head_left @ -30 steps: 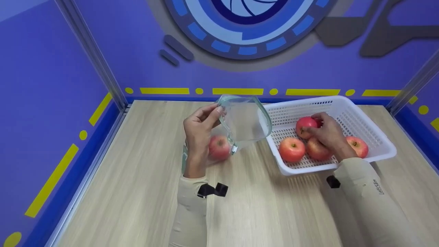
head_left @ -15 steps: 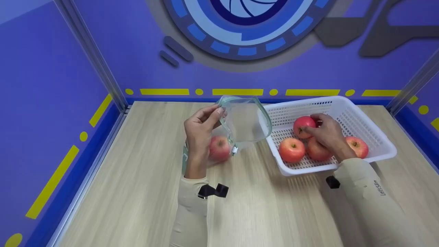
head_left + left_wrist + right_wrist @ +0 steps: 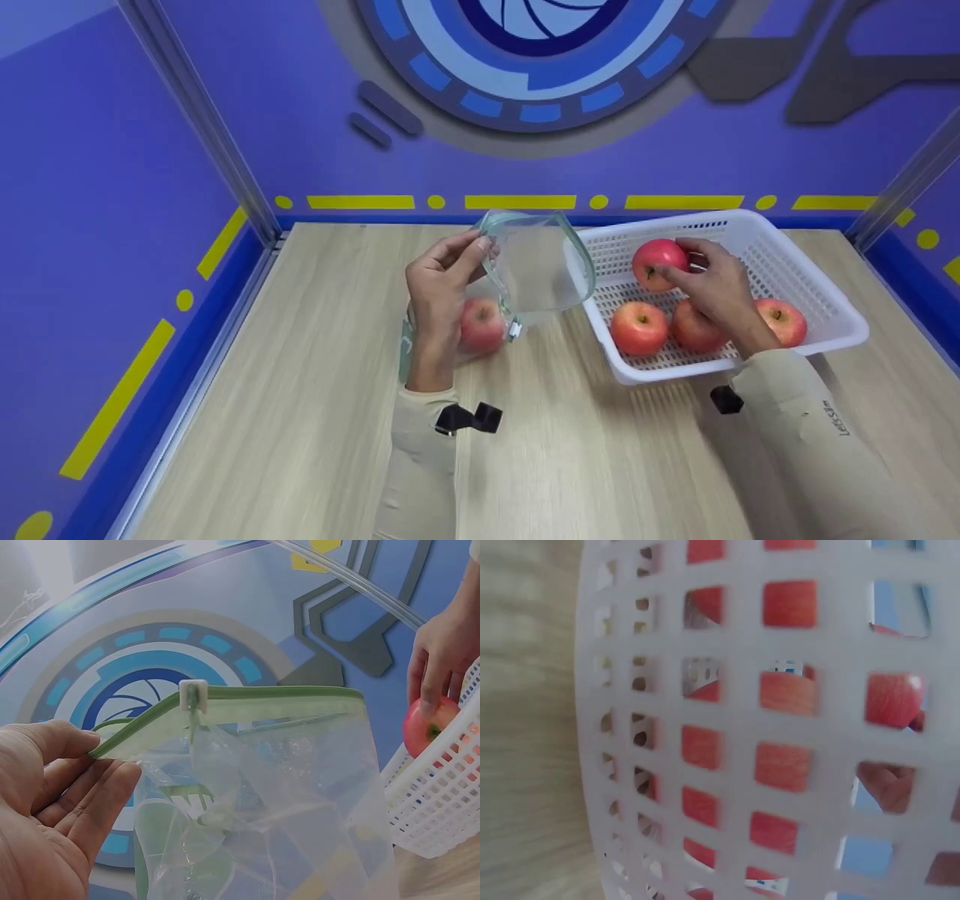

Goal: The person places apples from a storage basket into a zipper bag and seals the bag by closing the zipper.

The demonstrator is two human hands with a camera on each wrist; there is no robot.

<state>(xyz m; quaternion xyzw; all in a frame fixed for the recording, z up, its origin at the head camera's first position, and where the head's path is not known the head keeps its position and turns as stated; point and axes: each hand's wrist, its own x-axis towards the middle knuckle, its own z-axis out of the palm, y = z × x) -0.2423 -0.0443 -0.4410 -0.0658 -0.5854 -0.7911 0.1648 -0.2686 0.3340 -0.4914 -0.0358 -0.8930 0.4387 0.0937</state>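
My left hand [image 3: 439, 285] pinches the green-edged rim of a clear zip bag [image 3: 532, 262], whose mouth gapes toward the basket. A white slider [image 3: 193, 694] sits on the bag's green zip in the left wrist view. One apple [image 3: 481, 327] shows through the bag's plastic, low beside my left wrist. Over the white basket [image 3: 622, 373], my right hand [image 3: 716, 289] grips a red apple [image 3: 660, 262] between thumb and fingers. Below it in the basket lie more apples, one at the front left [image 3: 639, 328], one under my hand [image 3: 697, 327] and one at the right [image 3: 781, 321].
The basket's slotted wall [image 3: 735, 720] fills most of the right wrist view. Wooden table top [image 3: 315, 420] spreads in front and to the left. Blue printed panels [image 3: 300, 112] stand behind and at the sides, joined by metal posts [image 3: 202, 120].
My right hand has lifted the apple and shifted it slightly left and up from among the others in the basket. The left hand and bag have barely moved.
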